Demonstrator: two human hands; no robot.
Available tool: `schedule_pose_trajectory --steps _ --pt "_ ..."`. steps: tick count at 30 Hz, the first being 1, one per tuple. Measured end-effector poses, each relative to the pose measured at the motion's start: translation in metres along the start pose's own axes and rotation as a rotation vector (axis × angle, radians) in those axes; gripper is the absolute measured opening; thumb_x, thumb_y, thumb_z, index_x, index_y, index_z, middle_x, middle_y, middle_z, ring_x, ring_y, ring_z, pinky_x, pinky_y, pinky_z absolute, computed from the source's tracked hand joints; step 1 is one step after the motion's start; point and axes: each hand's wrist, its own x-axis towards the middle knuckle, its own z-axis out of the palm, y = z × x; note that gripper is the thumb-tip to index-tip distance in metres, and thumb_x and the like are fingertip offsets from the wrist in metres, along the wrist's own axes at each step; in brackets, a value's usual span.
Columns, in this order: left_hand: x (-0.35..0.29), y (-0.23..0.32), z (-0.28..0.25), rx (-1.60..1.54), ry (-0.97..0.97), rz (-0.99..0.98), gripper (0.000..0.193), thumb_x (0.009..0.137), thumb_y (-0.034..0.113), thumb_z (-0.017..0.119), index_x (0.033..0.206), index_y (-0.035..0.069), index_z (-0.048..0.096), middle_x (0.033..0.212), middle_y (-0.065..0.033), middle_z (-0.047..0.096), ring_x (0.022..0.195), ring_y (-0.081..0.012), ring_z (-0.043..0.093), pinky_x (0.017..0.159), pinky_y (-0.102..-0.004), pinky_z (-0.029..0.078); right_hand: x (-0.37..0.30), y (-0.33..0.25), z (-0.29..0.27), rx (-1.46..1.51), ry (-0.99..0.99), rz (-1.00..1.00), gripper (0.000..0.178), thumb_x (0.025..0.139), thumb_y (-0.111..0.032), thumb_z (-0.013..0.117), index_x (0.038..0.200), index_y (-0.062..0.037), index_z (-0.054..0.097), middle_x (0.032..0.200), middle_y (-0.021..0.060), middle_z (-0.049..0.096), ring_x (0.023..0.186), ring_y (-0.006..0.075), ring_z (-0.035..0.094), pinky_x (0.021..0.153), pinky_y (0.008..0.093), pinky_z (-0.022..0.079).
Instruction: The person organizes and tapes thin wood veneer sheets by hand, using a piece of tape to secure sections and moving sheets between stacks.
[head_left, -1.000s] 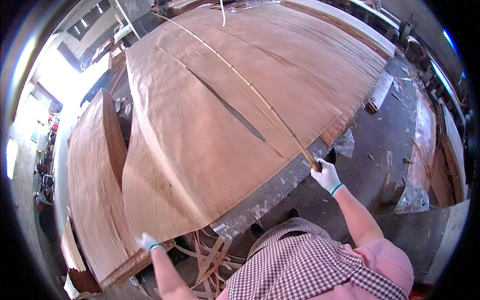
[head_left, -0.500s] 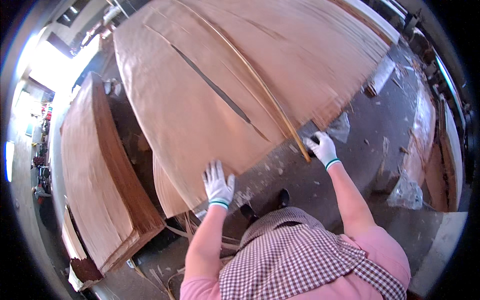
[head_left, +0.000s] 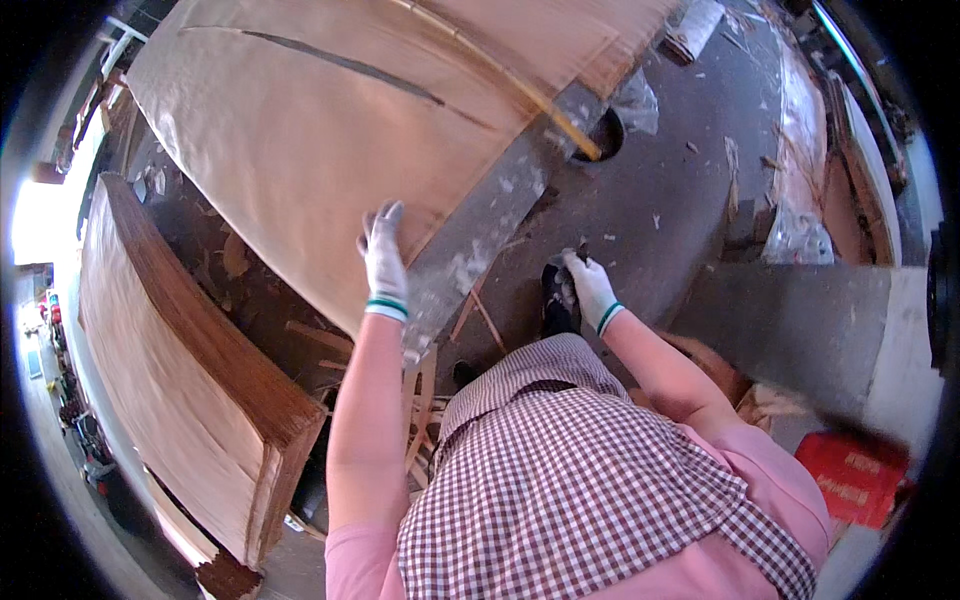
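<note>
Tan veneer sheet (head_left: 300,150) serves as the reference. I note one change: the right hand (head_left: 592,288), which gripped the pole (head_left: 500,70) a second ago, is now apart from it, on the wearer's side of the sheet's near edge. The pole lies unheld across the sheet, leaving only the left hand (head_left: 384,262) at the near corner, fingers extended; I cannot confirm contact. Right fingers are partly curled; any grip is unclear against the dark shoe (head_left: 563,322). The sheet's far end is cut off.
</note>
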Motion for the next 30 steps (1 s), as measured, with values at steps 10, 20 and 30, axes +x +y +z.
schedule_pose_trajectory --steps 10,20,30 --pt "-0.134 -0.057 -0.185 -0.452 0.082 -0.622 0.032 0.096 0.029 0.051 0.091 0.001 0.066 0.059 -0.0001 0.051 0.048 -0.0076 0.042 0.044 -0.0224 0.034 -0.112 0.123 0.102 0.023 -0.226 0.140 0.025 0.094 -0.029 0.055 0.095 -0.0056 0.064 0.085 0.0029 0.067 0.056 0.0087 0.052 0.049 0.0237 0.041" --pt "-0.152 -0.097 -0.098 -0.574 -0.297 -0.585 0.052 0.088 0.004 0.055 0.138 0.008 0.042 0.127 -0.0040 0.052 0.105 -0.0160 0.054 0.088 -0.0293 0.045 -0.129 0.136 0.116 -0.052 -0.189 0.146 0.030 0.094 -0.030 0.055 0.103 -0.0035 0.065 0.088 0.0036 0.065 0.059 0.0086 0.051 0.052 0.0240 0.040" --pt "-0.144 -0.070 -0.162 -0.163 -0.410 -0.537 0.020 0.094 0.016 0.058 0.099 -0.001 0.067 0.076 -0.0030 0.065 0.064 -0.0099 0.057 0.065 -0.0241 0.047 -0.155 0.112 0.083 -0.131 -0.159 0.120 0.026 0.094 -0.027 0.054 0.102 -0.0051 0.066 0.084 0.0012 0.065 0.058 0.0068 0.050 0.053 0.0221 0.039"
